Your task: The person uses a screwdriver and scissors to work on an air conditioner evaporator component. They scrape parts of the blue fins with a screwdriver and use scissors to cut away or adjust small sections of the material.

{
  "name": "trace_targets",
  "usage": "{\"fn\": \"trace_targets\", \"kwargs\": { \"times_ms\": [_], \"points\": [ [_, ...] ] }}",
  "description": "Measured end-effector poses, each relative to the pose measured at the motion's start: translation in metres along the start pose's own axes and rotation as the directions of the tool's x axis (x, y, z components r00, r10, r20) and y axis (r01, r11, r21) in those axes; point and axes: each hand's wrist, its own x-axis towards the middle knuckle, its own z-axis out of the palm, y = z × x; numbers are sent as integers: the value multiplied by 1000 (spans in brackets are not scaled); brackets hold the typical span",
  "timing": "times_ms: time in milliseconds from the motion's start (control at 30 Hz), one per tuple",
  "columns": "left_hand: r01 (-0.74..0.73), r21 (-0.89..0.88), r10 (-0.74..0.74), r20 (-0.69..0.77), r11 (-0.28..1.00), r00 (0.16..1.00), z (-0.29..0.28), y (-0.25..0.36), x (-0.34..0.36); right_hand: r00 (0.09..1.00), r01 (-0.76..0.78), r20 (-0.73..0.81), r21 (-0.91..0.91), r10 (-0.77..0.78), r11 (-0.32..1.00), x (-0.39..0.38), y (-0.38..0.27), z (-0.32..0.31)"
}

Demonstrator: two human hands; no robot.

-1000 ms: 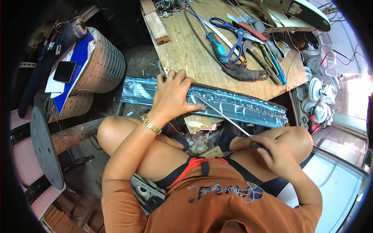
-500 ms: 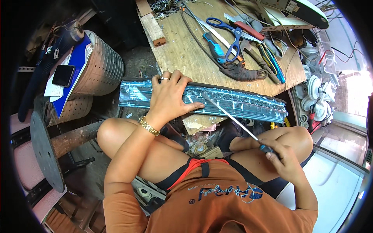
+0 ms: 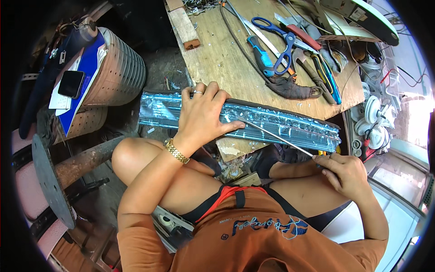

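Note:
Under my left hand (image 3: 201, 113) lies a long, narrow, shiny bluish-silver strip (image 3: 285, 129) with a crumpled surface and a dark back edge, angled along the front of the wooden bench. My fingers curl over its back edge and the thumb lies along its face, holding it. My right hand (image 3: 344, 174) grips the handle of a long screwdriver (image 3: 285, 140), partly hidden in my fingers. Its thin shaft slants up to the left, with the tip on the strip just beside my left thumb.
The wooden bench (image 3: 213, 59) carries scissors (image 3: 287, 50), a blue-handled tool (image 3: 265, 61), pliers and wire. On the left are perforated drums (image 3: 120, 77) with a phone (image 3: 70, 84) and a round metal plate (image 3: 50, 181). White plastic parts (image 3: 374, 111) crowd the right.
My right hand has moved right with the screwdriver, most recently also slightly upward, and its tip sits a little farther right along the strip. My left hand stays on the strip.

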Motion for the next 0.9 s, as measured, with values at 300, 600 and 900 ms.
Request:
{"fn": "trace_targets", "kwargs": {
  "times_ms": [300, 600, 900],
  "points": [
    [48, 22, -48, -37, 999, 998, 5, 3, -1, 982, -187, 112, 501, 151, 845, -15, -29, 47],
    [42, 65, -37, -72, 997, 997, 7, 5, 1, 951, -166, -54, 740, 304, 652, -27, -51, 65],
    [-59, -30, 58, -12, 998, 998, 7, 6, 24, 935, -283, -17, 561, 353, 778, -64, -53, 47]
  ]
}}
